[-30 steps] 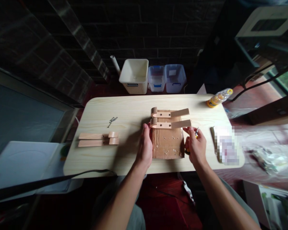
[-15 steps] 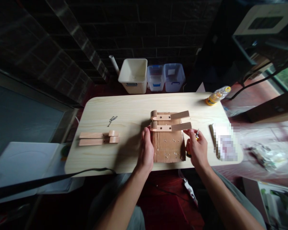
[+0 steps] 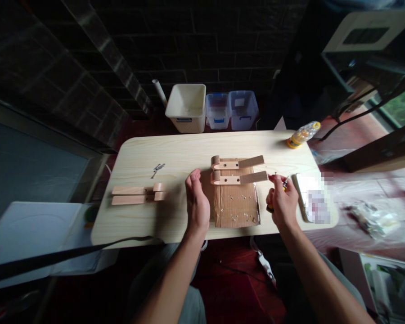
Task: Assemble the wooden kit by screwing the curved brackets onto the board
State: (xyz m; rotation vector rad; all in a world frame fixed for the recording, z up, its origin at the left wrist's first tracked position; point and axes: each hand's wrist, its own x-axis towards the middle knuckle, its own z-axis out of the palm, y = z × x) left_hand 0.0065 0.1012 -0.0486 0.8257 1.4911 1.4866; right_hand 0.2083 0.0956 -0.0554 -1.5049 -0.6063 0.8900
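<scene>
Your left hand (image 3: 198, 202), loosely open and empty, is just left of the cardboard (image 3: 236, 204); your right hand (image 3: 283, 200), right of it, curls round a screwdriver (image 3: 270, 208). 2 hooked wooden pieces (image 3: 232, 180) lie across its far end; 2 more pieces (image 3: 130, 199), well left.

Fine streaks of grain run through the pale cream counter (image 3: 175, 150), the cardboard (image 3: 235, 205) is mid-brown, and the wooden pieces (image 3: 232, 180) are pinkish tan with small dark spots. Black and yellow mark the tool (image 3: 270, 208), while the clear bottle (image 3: 303, 135) is yellow at base and cap. Faint grey lines grid the near-black wall (image 3: 202, 50); the bin (image 3: 185, 124) is cream.
</scene>
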